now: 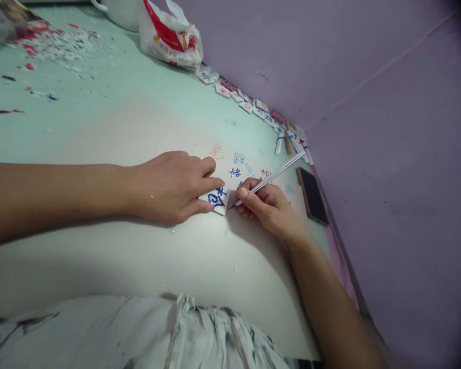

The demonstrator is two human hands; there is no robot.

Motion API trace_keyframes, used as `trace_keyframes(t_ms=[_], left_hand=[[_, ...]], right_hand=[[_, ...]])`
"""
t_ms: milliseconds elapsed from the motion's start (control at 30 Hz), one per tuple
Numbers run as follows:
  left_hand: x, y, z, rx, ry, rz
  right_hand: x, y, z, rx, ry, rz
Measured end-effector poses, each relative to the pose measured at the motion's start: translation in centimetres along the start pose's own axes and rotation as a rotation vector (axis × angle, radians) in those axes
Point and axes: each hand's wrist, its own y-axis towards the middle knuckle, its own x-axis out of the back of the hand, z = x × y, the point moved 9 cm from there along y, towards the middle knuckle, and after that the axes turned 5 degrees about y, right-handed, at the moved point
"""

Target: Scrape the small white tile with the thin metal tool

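Observation:
A small flat white block (219, 201) with a dark blue Chinese character drawn on it lies on the table. My left hand (176, 187) comes in from the left and steadies this block, index finger along its far edge and thumb on its near side. In a pen-like grip, my right hand (263, 202) holds a craft knife with a slim silver handle (280, 171). Its tip is down at the right-hand edge of the block, touching or very close to it. Part of the block is hidden under my left fingers.
Coloured characters are written on the tabletop (111, 261) beyond my hands. A phone (313, 196) lies at the right edge. Along the purple wall sit several marked white blocks (246, 106) and markers (279, 144). Further back are a plastic bag (171, 41), a white mug (123, 13) and scraps (69, 46).

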Motion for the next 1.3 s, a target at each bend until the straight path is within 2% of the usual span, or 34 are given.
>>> trace_keyframes(t_ms=[1300], left_hand=[[0.02, 0.08, 0.04, 0.002, -0.026, -0.02]], right_hand=[[-0.07, 0.03, 0.01, 0.018, 0.019, 0.002]])
